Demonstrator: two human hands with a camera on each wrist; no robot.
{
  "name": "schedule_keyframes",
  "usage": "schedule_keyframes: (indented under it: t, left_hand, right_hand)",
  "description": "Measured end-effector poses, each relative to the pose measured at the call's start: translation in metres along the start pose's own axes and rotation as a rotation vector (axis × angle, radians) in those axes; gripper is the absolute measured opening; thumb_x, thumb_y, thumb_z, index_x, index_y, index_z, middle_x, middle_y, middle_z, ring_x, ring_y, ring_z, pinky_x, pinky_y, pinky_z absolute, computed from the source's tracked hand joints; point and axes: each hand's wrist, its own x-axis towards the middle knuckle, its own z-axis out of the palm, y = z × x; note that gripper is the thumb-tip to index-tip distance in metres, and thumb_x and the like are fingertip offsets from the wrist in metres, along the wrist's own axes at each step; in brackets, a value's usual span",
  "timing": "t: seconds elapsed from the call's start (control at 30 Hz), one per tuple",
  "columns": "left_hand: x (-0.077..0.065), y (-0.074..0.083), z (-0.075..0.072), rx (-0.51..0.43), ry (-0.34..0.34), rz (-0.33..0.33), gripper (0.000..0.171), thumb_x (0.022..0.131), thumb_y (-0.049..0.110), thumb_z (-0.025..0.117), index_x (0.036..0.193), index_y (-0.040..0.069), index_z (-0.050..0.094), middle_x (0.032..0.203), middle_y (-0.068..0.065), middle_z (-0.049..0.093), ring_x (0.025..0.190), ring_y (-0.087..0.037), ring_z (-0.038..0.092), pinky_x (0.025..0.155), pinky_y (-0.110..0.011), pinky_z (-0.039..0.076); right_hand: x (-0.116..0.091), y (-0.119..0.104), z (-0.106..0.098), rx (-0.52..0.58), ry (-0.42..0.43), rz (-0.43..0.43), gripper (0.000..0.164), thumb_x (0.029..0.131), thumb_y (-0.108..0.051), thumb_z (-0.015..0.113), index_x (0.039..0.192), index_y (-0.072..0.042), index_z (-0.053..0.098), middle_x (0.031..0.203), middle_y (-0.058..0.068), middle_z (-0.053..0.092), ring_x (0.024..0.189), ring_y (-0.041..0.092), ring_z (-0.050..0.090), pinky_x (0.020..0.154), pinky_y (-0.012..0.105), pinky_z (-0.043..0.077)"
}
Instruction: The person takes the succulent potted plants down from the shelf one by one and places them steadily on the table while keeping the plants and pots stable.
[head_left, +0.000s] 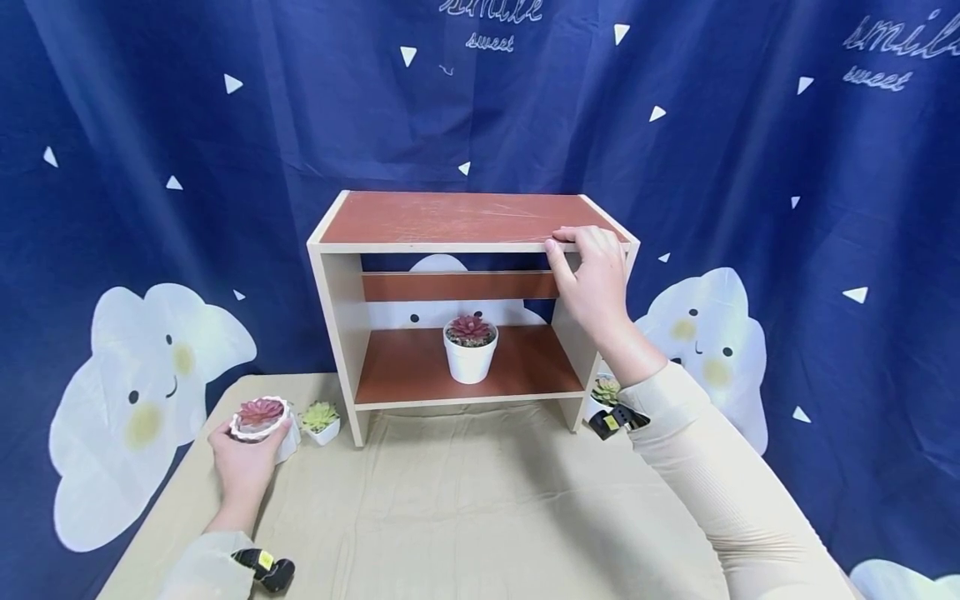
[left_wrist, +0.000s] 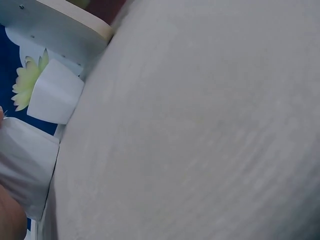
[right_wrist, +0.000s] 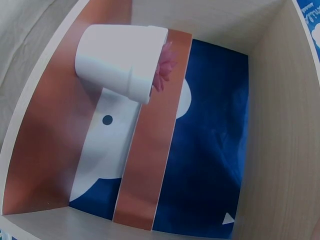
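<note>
My left hand [head_left: 243, 467] grips a white pot [head_left: 288, 442] with a reddish succulent [head_left: 261, 412] in it, at the left end of the table. In the left wrist view that white pot [left_wrist: 27, 165] shows only in part, beside the fingers. On the two-tier wooden shelf [head_left: 450, 218], my right hand [head_left: 596, 279] holds the front edge of the top board near its right end, fingers over the top and thumb at the edge. A white pot with a dark red succulent [head_left: 470, 354] stands upright on the lower board; the right wrist view shows this pot [right_wrist: 117, 60] sideways.
Between the left pot and the shelf stands a small white pot with a green succulent [head_left: 320, 422]. Another green succulent [head_left: 605, 390] is by the shelf's right side, partly hidden by the right wrist. A blue curtain [head_left: 480, 108] hangs behind the beige-covered table [head_left: 465, 500].
</note>
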Motion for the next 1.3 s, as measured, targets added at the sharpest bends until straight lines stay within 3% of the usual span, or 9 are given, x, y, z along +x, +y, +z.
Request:
schedule_keyframes:
  t: [0.8, 1.3]
  left_hand:
    - [-0.008, 0.003, 0.002, 0.018, -0.017, 0.068, 0.102, 0.085, 0.036, 0.078, 0.152, -0.003, 0.011, 0.152, -0.032, 0.024, 0.139, -0.047, 0.032, 0.118, -0.05, 0.022]
    - [-0.011, 0.0, -0.002, 0.047, -0.024, 0.134, 0.096, 0.085, 0.028, 0.078, 0.151, -0.006, 0.016, 0.149, -0.034, 0.029, 0.138, -0.049, 0.034, 0.117, -0.053, 0.024]
  right_hand:
    - [0.0, 0.001, -0.002, -0.002, -0.01, -0.004, 0.03, 0.099, -0.031, 0.062, 0.111, -0.006, 0.071, 0.115, 0.009, 0.069, 0.114, 0.03, 0.055, 0.103, 0.044, 0.035]
    - [0.0, 0.0, -0.002, -0.004, -0.011, -0.001, 0.03, 0.099, -0.031, 0.061, 0.11, -0.005, 0.071, 0.116, 0.009, 0.069, 0.115, 0.03, 0.055, 0.103, 0.044, 0.035]
